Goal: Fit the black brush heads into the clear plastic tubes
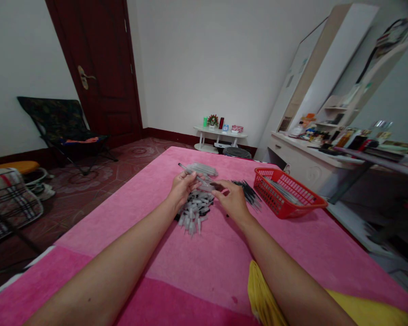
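My left hand (182, 186) is closed around a clear-barrelled pen (206, 183) with a dark tip at its far left end. At the pen's other end, the thumb and fingers of my right hand (234, 198) pinch together, with a small dark part between them whose kind I cannot make out. Beneath both hands lies a heap of clear pen caps (191, 214), with some black pieces among them. Just beyond my left fingers, clear pen barrels (206, 169) lie in a stack. Thin black-and-clear pen refills (247, 192) are spread right of my right hand.
A red plastic basket (279, 209) holding long clear pieces stands to the right. Pink cloth (122, 226) covers the table. Yellow fabric (262, 294) lies under my right forearm. A dressing table (302, 154) is beyond on the right; a folding chair (59, 120) stands left.
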{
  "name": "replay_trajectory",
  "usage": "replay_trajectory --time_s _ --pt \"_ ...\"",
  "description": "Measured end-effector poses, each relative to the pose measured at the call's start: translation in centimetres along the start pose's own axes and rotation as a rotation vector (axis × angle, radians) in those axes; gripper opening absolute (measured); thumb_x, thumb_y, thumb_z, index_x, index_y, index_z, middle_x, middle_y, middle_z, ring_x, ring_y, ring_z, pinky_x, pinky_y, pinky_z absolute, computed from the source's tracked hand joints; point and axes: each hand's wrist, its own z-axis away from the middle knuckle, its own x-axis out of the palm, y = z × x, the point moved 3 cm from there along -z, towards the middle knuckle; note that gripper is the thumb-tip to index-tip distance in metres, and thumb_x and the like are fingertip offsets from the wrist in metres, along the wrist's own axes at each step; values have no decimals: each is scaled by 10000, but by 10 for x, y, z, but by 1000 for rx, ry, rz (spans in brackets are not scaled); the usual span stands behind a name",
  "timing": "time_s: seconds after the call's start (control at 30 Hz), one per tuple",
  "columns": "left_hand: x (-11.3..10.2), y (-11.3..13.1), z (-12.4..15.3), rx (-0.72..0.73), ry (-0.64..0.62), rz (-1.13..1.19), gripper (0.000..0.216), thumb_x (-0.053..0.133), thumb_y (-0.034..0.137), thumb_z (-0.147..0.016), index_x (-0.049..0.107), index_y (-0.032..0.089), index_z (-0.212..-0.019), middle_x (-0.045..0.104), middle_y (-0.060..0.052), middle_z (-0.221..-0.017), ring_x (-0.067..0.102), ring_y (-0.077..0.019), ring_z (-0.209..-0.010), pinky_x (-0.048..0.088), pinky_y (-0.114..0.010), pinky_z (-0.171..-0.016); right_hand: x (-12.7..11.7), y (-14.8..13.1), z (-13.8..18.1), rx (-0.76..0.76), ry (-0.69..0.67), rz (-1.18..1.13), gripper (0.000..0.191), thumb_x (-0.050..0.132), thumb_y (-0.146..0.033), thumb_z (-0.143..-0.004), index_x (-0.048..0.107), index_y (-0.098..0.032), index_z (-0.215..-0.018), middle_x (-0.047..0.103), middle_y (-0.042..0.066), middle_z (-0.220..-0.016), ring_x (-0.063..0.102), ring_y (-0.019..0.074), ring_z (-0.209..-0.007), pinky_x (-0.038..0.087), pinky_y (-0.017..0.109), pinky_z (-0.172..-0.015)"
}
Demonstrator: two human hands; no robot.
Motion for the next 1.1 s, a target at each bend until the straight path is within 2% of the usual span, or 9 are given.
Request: replay_trajectory --time_s 0.23,0.47,1.1 --pt "3 2 2 -8 4 4 192 693 203 -718 582 135 -860 699 -51 -847 684 -156 -763 560 -256 -673 4 4 1 63 -7 -35 242 581 -152 -714 693 -188 -926 708 35 -864 624 157 -708 477 271 -681" --pt "11 2 6 -10 -7 2 214 703 219 -706 582 135 -861 698 -54 -853 684 -161 -764 554 -264 -681 2 6 -1 109 4 22 159 636 -169 -673 642 -165 -832 689 33 -790 620 153 -680 462 255 -640" --pt "16 1 9 -9 -11 -23 295 766 249 -634 583 123 -828 676 -43 -823 672 -152 -732 562 -241 -628 4 6 0 79 18 60 113 606 -178 -677 648 -159 -780 678 26 -747 576 130 -610 424 225 -594"
